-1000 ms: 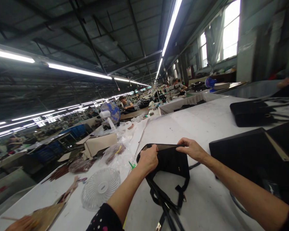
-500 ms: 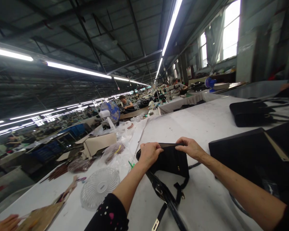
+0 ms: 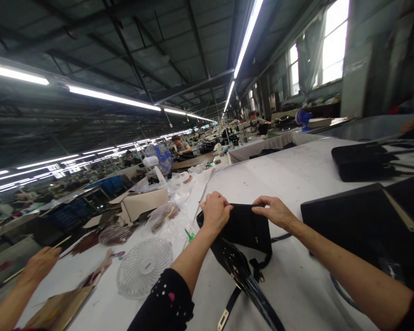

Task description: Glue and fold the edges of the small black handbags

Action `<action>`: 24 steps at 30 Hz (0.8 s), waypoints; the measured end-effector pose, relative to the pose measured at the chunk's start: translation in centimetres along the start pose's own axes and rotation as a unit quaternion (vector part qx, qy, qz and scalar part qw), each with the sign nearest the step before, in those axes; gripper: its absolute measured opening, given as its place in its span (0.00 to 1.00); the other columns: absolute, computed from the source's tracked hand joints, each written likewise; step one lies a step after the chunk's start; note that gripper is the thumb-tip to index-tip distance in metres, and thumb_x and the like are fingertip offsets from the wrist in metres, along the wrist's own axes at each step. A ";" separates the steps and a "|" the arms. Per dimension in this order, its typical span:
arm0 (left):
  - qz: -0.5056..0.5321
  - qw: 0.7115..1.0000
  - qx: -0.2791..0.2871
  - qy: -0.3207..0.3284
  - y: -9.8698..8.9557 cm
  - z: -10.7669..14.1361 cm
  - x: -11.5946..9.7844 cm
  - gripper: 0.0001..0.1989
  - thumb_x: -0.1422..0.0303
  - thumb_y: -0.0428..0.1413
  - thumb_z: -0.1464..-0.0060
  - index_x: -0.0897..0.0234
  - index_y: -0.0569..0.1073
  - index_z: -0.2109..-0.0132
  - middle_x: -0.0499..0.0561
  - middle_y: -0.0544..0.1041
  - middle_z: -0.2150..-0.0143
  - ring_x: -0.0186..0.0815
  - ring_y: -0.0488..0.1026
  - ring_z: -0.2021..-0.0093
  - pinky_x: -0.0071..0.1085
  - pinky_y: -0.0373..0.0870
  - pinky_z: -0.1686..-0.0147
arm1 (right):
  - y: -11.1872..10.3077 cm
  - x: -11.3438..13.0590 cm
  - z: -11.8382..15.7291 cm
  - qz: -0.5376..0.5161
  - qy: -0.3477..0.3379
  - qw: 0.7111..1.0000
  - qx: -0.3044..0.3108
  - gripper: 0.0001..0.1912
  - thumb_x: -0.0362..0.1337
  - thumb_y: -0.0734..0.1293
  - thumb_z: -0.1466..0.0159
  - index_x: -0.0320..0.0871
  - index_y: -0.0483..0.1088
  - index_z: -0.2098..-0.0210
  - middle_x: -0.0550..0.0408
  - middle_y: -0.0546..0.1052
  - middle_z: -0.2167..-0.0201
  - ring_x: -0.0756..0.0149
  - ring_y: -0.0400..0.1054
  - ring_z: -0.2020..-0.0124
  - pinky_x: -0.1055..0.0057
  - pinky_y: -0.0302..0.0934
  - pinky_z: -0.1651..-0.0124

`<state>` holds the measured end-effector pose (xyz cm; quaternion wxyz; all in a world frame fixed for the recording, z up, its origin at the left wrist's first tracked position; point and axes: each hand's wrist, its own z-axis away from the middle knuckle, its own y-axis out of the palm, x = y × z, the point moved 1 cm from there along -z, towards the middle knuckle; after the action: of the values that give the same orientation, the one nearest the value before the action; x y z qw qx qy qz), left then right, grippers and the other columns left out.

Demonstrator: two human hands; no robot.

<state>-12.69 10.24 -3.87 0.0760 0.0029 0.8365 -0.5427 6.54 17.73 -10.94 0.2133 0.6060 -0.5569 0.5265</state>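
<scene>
Black handbag (image 3: 246,227): left hand (image 3: 215,212) and right hand (image 3: 275,211) are pinching its top edge; handles (image 3: 262,296) are seemingly attached; strap (image 3: 230,303) is lying unfastened

We are in a large factory hall, a bag workshop. Fluorescent tubes (image 3: 113,98) run in rows below roof beams (image 3: 129,55); we have black handbags (image 3: 248,227) at our white worktable (image 3: 279,181) and a co-worker (image 3: 182,147) farther off.
</scene>
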 end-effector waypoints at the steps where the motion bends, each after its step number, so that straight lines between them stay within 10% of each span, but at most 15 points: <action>1: 0.004 1.000 -0.004 0.003 0.0 -0.1 0.0 0.07 0.63 0.60 0.48 0.60 0.76 0.70 0.51 0.74 0.51 0.45 0.65 0.47 0.42 0.63 0.54 | 0.0 0.1 0.0 0.004 -0.001 1.000 -0.001 0.08 0.42 0.68 0.45 0.45 0.75 0.70 0.58 0.77 0.72 0.62 0.69 0.67 0.66 0.61 0.59; 24: 0.039 0.999 0.021 -0.024 0.6 -0.4 0.0 0.08 0.65 0.56 0.45 0.62 0.73 0.70 0.50 0.79 0.63 0.41 0.73 0.57 0.48 0.53 0.46 | 1.3 2.4 -0.1 0.175 -0.063 0.982 -0.036 0.07 0.41 0.65 0.41 0.46 0.73 0.68 0.55 0.79 0.68 0.61 0.71 0.64 0.66 0.61 0.58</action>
<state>-12.72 10.87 -4.23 0.1172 0.0241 0.8222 -0.5565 4.93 16.38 -9.24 0.1036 0.5228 -0.6854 0.4961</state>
